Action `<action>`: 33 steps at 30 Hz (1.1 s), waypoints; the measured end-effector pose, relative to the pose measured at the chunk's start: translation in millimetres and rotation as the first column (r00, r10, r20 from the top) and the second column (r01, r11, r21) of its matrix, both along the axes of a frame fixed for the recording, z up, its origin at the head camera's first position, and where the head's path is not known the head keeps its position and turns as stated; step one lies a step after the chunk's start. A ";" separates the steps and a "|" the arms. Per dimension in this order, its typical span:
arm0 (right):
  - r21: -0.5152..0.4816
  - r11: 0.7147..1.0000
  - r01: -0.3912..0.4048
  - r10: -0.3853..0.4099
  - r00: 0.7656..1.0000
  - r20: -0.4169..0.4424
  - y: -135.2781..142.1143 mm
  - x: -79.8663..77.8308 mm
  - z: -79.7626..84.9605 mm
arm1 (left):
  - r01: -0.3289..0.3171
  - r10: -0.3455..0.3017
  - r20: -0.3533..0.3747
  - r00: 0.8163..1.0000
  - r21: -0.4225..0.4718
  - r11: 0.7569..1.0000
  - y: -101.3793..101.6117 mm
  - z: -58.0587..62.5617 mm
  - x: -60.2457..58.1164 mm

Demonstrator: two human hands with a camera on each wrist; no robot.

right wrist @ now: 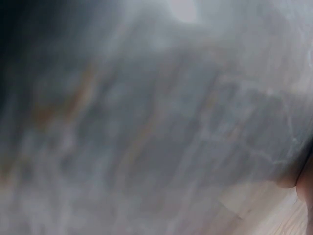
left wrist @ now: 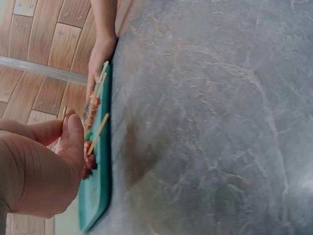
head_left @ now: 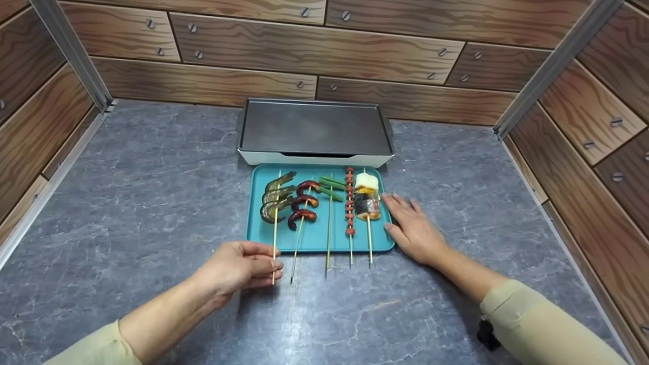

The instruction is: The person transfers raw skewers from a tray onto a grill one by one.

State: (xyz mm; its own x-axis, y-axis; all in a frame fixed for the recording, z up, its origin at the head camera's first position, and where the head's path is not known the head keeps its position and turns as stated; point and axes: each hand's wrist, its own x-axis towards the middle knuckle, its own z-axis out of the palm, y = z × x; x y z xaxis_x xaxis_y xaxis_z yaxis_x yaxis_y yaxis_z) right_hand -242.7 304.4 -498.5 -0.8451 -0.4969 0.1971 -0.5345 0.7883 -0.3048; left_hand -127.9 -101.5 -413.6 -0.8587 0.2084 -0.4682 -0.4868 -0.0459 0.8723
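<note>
- Shrimp skewer (head_left: pixel 276 197): over left end of blue-green tray (head_left: pixel 257 235), stick (head_left: pixel 275 233) running past near edge; resting or just clear, can't tell.
- Left hand (head_left: pixel 241 266): narrow, pinching stick near bottom end.
- Probable step: lifting or laying down, can't tell which.
- Next, likely needed: firm pinch, level stick, no snagging on octopus skewer (head_left: pixel 305 202) just beside.
- Right hand (head_left: pixel 418 233): at tray's right edge, fingers fairly straight, gripping nothing visible; probably steadying.
- Further out: griddle (head_left: pixel 314 126) just behind tray, flat black top.
</note>
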 end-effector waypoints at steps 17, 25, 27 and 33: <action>0.005 1.000 0.013 -0.013 1.000 -0.001 5.0 1.2 0.1 | 0.048 -0.056 -0.099 0.994 -0.085 0.995 -6.8 43.3 -52.3; -0.001 1.000 0.009 -0.009 1.000 0.008 0.9 1.7 2.0 | 0.046 -0.056 -0.101 0.993 -0.106 0.993 -17.4 50.8 -102.8; 0.001 1.000 0.010 -0.010 1.000 0.008 0.4 0.9 2.2 | 0.034 -0.046 -0.105 0.993 -0.110 0.993 -19.9 50.1 -115.5; 0.011 1.000 0.011 -0.011 1.000 0.007 -0.7 -0.9 1.0 | -0.011 -0.002 -0.111 0.994 -0.113 0.994 -26.2 39.3 -148.2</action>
